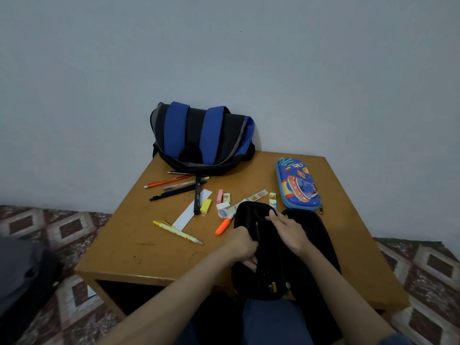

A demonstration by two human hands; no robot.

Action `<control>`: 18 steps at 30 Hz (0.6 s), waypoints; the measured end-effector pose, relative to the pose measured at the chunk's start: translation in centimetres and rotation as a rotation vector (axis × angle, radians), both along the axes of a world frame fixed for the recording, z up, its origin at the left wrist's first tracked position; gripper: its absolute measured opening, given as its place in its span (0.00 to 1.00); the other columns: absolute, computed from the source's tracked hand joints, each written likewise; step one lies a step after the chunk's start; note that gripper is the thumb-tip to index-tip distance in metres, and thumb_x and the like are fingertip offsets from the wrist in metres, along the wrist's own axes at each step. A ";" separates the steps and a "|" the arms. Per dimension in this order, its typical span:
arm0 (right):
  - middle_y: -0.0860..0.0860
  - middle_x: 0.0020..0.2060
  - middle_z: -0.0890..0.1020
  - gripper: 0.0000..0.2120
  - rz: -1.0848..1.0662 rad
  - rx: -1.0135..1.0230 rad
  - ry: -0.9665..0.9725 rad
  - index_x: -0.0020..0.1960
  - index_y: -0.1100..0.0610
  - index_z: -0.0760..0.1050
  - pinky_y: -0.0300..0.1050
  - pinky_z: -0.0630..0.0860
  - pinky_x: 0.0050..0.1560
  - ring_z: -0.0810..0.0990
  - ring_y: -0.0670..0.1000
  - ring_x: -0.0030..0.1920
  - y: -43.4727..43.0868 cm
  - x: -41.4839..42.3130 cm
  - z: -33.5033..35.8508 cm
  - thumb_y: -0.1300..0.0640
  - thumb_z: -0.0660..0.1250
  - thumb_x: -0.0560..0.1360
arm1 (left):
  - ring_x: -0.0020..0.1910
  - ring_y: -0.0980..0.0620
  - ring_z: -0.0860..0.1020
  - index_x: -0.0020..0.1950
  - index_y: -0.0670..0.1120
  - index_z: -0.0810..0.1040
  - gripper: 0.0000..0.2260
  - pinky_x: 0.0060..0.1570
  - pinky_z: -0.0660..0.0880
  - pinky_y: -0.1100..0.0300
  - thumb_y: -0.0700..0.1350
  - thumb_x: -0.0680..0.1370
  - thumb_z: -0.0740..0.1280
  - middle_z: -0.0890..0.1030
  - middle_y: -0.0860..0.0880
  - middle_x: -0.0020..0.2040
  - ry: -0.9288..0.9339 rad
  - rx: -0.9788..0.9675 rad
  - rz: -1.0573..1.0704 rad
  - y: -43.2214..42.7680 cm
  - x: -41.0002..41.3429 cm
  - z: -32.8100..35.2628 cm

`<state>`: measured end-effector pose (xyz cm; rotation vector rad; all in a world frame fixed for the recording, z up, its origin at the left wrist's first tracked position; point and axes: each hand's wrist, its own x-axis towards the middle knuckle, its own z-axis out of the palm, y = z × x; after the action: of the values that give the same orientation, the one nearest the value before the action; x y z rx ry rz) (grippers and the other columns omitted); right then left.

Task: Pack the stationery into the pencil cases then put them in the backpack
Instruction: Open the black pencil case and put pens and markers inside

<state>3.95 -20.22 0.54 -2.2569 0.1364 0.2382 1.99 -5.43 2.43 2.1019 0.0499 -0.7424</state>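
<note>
Item 1: black pencil case (pixel 311 235), lying open at the near right of the table, long axis near to far.

Item 2: left hand (pixel 240 247). Its fingers are curled and pinch the case's left half.

Item 3: right hand (pixel 290 232). Its fingers lie forward, close together, on the middle flap. I cannot tell whether they hook it.

Item 4: orange highlighter (pixel 225 225), just left of the case, slanting from near-left to far-right. I judge it the closest loose piece, and the left hand the nearer one to it.

Item 5: remaining pens (pixel 174 188) and erasers, farther left.

Item 6: blue pencil case (pixel 297 184), closed, at far right.

Item 7: backpack (pixel 201 138), at the far edge against the wall.

Surface: low brown wooden table (pixel 139 255).

Room: patterned floor, plain pale wall.
</note>
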 end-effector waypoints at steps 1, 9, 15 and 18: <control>0.46 0.74 0.62 0.25 -0.001 -0.006 -0.001 0.69 0.50 0.71 0.52 0.51 0.73 0.52 0.52 0.76 0.0 0.0 0.0 0.40 0.48 0.80 | 0.28 0.52 0.79 0.54 0.34 0.75 0.12 0.38 0.80 0.59 0.41 0.81 0.58 0.83 0.37 0.44 -0.034 0.006 0.026 -0.1 0.1 -0.1; 0.52 0.74 0.63 0.26 -0.043 0.000 0.033 0.74 0.45 0.59 0.51 0.60 0.72 0.61 0.54 0.74 -0.9 0.6 -1.1 0.54 0.62 0.78 | 0.34 0.50 0.77 0.61 0.41 0.73 0.13 0.39 0.78 0.58 0.45 0.78 0.65 0.79 0.42 0.52 -0.166 0.042 0.014 -1.0 0.0 -0.4; 0.53 0.72 0.66 0.32 -0.025 -0.073 0.014 0.75 0.49 0.58 0.48 0.61 0.70 0.63 0.54 0.72 -0.7 0.4 -0.8 0.46 0.65 0.75 | 0.33 0.52 0.73 0.35 0.45 0.70 0.11 0.34 0.70 0.62 0.42 0.77 0.64 0.71 0.49 0.34 -0.265 0.187 -0.009 -1.5 -0.4 -0.9; 0.53 0.70 0.69 0.36 -0.022 -0.078 -0.016 0.75 0.51 0.58 0.46 0.64 0.67 0.67 0.53 0.70 -0.6 0.1 -0.6 0.45 0.69 0.73 | 0.51 0.46 0.77 0.55 0.42 0.73 0.09 0.44 0.75 0.56 0.41 0.76 0.65 0.77 0.45 0.49 -0.313 0.268 -0.020 -1.7 -0.4 -0.5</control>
<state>4.01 -20.78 -0.03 -2.3325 0.1648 0.2068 1.59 -7.11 1.96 2.4559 -0.0459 -0.4289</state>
